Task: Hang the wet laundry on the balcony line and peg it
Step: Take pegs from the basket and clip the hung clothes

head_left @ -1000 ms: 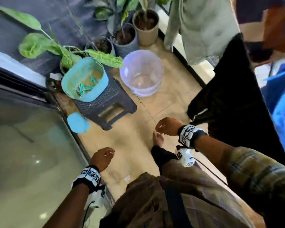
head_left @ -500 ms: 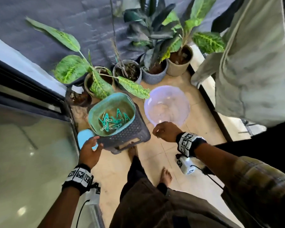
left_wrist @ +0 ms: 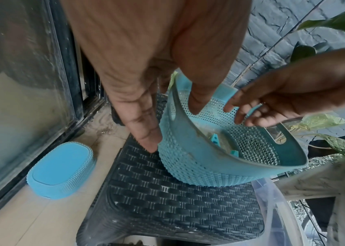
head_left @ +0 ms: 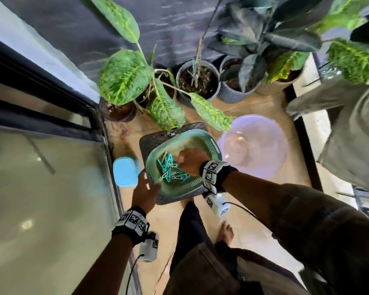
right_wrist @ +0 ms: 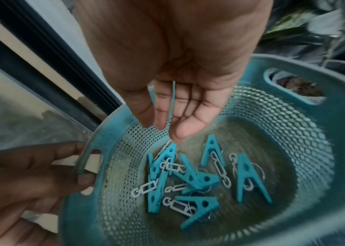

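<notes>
A teal perforated basket (head_left: 209,145) stands on a dark woven stool (head_left: 153,137) and holds several teal pegs (head_left: 170,171). My left hand (head_left: 145,188) holds the basket's near left rim, thumb inside the wall and fingers outside (left_wrist: 173,128). My right hand (head_left: 190,162) reaches down into the basket with fingers extended just above the pegs (right_wrist: 199,179), nothing between them (right_wrist: 163,129). A grey garment (head_left: 349,135) hangs at the right.
A blue lid (head_left: 125,171) lies on the floor between the stool and the glass door (head_left: 41,188). A clear plastic bucket (head_left: 264,150) stands right of the stool. Potted plants (head_left: 196,81) line the dark wall behind. My bare foot (head_left: 225,233) is on the tiles.
My right hand has dropped from above the bucket's edge into the basket. My left hand has gone from beside the blue lid to the basket's rim. The view has tilted down closer.
</notes>
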Action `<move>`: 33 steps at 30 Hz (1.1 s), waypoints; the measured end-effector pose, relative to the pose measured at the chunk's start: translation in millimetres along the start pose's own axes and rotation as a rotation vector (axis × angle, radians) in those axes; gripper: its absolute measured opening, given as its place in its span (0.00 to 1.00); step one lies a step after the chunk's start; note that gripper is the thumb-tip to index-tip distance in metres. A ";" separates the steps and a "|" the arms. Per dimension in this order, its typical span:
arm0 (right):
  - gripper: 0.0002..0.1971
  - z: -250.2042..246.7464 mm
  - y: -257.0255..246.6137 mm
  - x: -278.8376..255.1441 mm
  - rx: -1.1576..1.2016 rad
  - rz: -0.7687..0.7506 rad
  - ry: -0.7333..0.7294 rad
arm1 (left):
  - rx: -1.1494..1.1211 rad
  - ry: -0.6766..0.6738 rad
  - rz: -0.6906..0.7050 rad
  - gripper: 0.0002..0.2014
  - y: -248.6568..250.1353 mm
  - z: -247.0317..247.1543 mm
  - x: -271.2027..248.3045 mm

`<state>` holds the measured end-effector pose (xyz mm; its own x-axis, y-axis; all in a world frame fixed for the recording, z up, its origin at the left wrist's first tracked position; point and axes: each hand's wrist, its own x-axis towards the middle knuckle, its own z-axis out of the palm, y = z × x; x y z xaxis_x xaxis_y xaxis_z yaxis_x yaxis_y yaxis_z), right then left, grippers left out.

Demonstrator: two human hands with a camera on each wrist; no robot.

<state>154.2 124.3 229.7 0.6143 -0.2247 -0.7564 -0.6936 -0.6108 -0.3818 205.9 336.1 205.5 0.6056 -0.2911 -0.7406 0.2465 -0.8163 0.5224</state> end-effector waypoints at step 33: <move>0.16 5.2 -32.8 30.7 -0.017 0.084 0.050 | -0.129 -0.004 0.053 0.20 10.7 -20.6 12.1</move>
<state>193.8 141.4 216.2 0.5730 -0.3131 -0.7574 -0.7371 -0.6009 -0.3092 231.5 334.1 210.9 0.6172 -0.3344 -0.7122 0.3097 -0.7288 0.6107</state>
